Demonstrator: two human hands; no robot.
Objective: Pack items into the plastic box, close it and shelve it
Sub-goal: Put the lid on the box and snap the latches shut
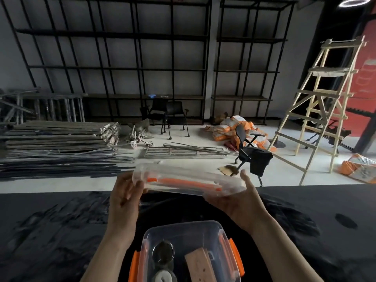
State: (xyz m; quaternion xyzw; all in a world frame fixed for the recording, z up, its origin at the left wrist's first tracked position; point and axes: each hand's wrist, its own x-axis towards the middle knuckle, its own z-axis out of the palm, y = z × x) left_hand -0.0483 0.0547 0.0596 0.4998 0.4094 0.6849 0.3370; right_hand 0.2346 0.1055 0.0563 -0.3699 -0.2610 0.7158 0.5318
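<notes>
Holding clear lid above box — left hand, right hand fingers clamping lid ends; items lying packed inside — closing, shelving pending.

Black metal shelving lines the grey back wall, its bays nearly bare apart from a small blue thing on a low shelf. Two dark chairs stand before it. To the left, grey boards lie stacked on the pale floor, with long dark rods spread in front of them and loose caster wheels beside the stack. A flat metal frame lies near the middle. Orange and white sacks are heaped further right, behind an office chair with a dark cloth over its seat. A wooden stepladder stands on the right, another orange sack near its foot. The dark, streaked tabletop fills the foreground.
</notes>
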